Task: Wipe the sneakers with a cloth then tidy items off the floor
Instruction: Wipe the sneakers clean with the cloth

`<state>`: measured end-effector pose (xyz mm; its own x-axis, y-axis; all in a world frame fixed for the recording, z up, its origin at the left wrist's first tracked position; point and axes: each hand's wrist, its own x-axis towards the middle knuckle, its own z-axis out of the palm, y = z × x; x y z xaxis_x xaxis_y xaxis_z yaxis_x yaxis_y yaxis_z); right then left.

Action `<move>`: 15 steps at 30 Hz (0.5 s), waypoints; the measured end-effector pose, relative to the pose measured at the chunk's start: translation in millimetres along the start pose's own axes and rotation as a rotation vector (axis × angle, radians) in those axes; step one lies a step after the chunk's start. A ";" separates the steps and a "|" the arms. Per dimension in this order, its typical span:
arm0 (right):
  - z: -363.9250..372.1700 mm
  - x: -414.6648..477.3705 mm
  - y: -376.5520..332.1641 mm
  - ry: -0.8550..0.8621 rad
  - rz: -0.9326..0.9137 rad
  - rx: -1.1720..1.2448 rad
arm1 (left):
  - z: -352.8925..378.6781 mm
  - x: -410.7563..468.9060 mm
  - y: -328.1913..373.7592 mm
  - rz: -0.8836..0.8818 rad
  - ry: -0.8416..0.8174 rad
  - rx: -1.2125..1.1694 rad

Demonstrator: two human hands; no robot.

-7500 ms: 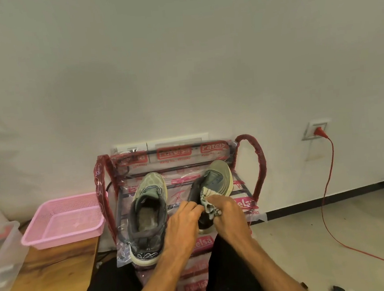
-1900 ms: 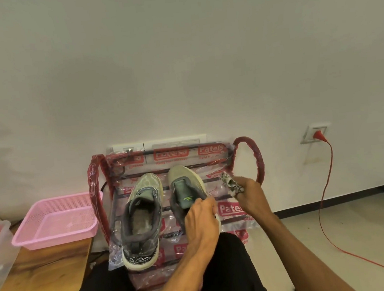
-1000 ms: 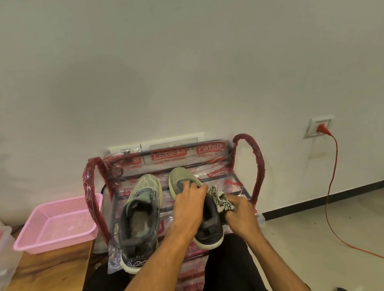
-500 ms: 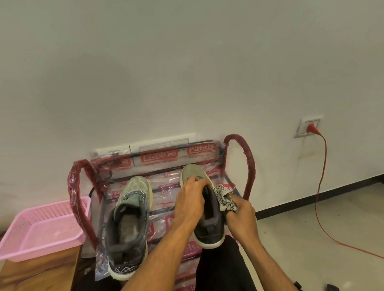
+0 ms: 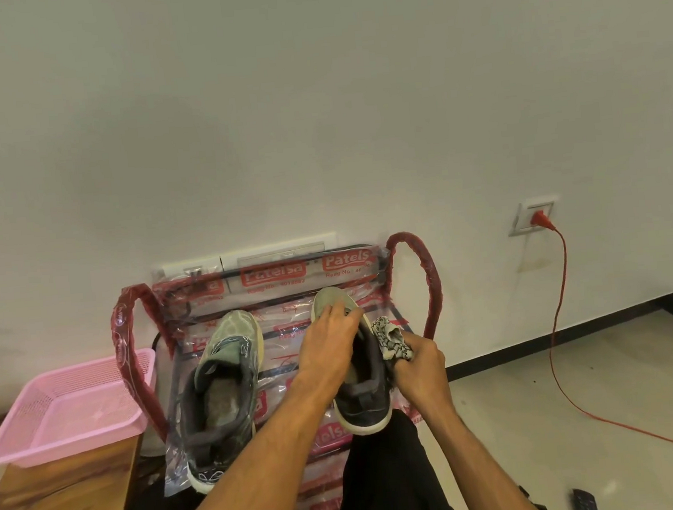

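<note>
Two grey-green sneakers rest on a plastic-wrapped shoe rack [image 5: 426,275]. The left sneaker [image 5: 222,391] lies untouched, heel toward me. My left hand [image 5: 328,347] grips the top of the right sneaker [image 5: 364,403], fingers spread over its tongue and toe. My right hand [image 5: 419,363] holds a patterned black-and-white cloth [image 5: 391,337] pressed against that sneaker's right side.
A pink plastic basket [image 5: 64,437] sits on a wooden table [image 5: 51,499] at the left. A red cable [image 5: 556,317] runs from a wall socket [image 5: 533,217] across the tiled floor. A dark remote [image 5: 584,503] lies on the floor at bottom right. My dark-trousered legs fill the bottom centre.
Over the last seconds my left hand shifted from the sneaker's heel onto its top, and my right hand brought the cloth in against the sneaker's right side. The view drifted slightly.
</note>
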<state>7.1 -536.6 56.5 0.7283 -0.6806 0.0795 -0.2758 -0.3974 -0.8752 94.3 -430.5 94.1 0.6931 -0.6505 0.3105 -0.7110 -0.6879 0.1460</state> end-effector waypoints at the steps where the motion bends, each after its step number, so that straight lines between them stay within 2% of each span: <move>1: -0.2 0.8 -0.4 -0.003 0.000 0.000 | 0.2 -1.0 -1.4 -0.020 0.008 -0.043; 9: 3.6 -0.2 0.9 -0.048 0.054 -0.009 | 1.0 1.5 -3.4 -0.254 0.143 -0.381; 15: 2.5 1.1 2.6 -0.023 0.045 -0.006 | -5.4 6.9 -0.1 -0.240 0.090 -0.335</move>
<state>8.8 -536.9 53.1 0.7291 -0.6838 0.0286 -0.3130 -0.3704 -0.8746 98.5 -433.2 101.3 0.8412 -0.4438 0.3090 -0.5402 -0.6642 0.5167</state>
